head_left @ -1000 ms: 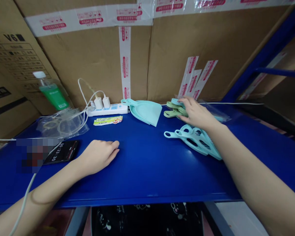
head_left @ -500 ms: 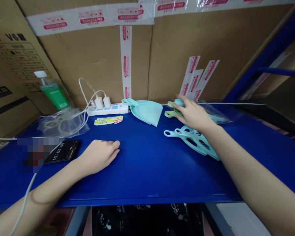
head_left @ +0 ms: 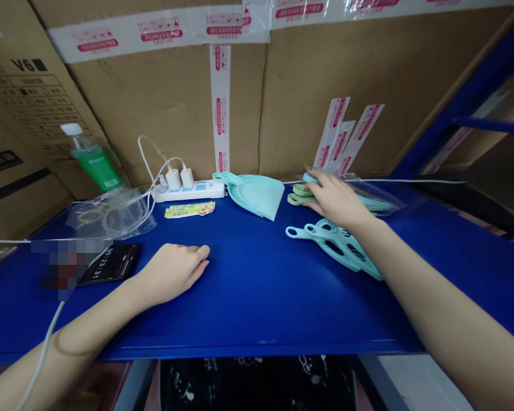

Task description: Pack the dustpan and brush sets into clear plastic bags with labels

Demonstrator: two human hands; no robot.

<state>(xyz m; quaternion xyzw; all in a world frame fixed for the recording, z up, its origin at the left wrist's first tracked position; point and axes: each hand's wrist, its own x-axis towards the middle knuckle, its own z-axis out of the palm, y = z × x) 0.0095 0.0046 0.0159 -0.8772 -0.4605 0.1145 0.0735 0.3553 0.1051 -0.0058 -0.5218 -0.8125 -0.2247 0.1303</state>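
My left hand (head_left: 175, 273) rests on the blue tabletop, fingers curled in a loose fist with nothing visible in them. My right hand (head_left: 338, 200) is at the back right, thumb and fingers closed about a pair of stacked light green handles (head_left: 298, 198) with holes in their ends. What those handles belong to is hidden under the hand. Just behind the fingertips shows a light blue handle (head_left: 310, 177). Below my right wrist lie light blue slotted scoops (head_left: 334, 246), partly covered by the forearm. A light blue dustpan (head_left: 259, 193), apparently stacked on another, lies left of the hand.
A white power strip (head_left: 192, 192) with chargers and cables runs along the back. Near it lie yellow-green sachets (head_left: 190, 210). At left are a green-labelled bottle (head_left: 96, 165), clear plastic bags (head_left: 111, 217) and a phone (head_left: 111, 265). Cardboard boxes (head_left: 163, 97) wall off the back.
The two green handles now show apart from each other, the upper one raised slightly at my right fingers. My left hand and the other things stay where they were.
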